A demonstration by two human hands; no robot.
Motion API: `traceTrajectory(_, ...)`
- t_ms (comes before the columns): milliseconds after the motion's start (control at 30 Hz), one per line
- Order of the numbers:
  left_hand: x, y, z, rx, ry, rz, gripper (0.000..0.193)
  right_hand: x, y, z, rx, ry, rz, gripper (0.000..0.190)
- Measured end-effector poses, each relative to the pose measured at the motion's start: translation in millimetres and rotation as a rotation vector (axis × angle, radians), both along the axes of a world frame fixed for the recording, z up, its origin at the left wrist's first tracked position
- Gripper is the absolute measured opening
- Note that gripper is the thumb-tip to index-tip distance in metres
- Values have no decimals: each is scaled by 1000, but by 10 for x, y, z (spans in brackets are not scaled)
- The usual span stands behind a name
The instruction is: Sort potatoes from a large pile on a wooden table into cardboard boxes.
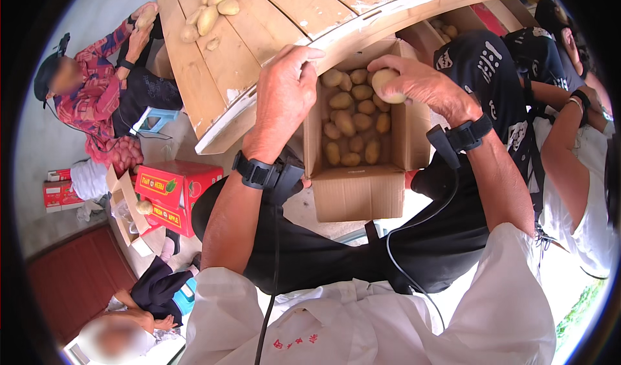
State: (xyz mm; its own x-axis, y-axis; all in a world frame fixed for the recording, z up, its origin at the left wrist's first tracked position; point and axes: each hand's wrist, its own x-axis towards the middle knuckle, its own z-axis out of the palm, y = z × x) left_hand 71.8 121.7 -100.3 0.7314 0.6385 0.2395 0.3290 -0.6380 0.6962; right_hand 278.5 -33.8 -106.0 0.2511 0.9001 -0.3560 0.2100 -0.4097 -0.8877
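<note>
My right hand [424,86] grips a potato [386,87] between thumb and fingers, above the right side of an open cardboard box [356,197]. Inside that box, several loose potatoes [345,122] cover much of the bottom. My left hand [287,98] is at the near edge of the slatted wooden table [271,30], to the left of the box. Its thumb and index finger are apart, and no object shows between them; the other fingertips are hidden. Black straps with cabled units circle both my wrists.
More potatoes [208,19] lie on the table at the upper left. Red apple cartons [167,195] stand left of my knees, by an open carton [128,219]. One person sits at the far left holding a potato [145,16]; others sit at lower left and right. Cables hang from my wrists.
</note>
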Motion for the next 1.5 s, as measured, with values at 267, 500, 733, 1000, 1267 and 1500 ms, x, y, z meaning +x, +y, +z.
traceTrajectory(267,-97,164,198,-83,-192,50,20,-164,64,-681,-425,-261,136,45)
traceTrajectory(500,-151,203,219,-90,-189,64,20,-249,8,-1024,-421,-277,356,42)
traceTrajectory(733,-171,245,244,-119,-114,113,20,-231,-17,-1185,-386,-753,530,25)
traceTrajectory(1000,-153,303,354,-305,-336,204,20,-74,164,-895,-283,-719,471,31)
traceTrajectory(1267,-356,483,523,-866,-654,358,30,-157,425,-111,-60,-410,296,39)
traceTrajectory(1500,-441,363,369,-1141,-770,291,28,-222,867,671,81,-166,121,37)
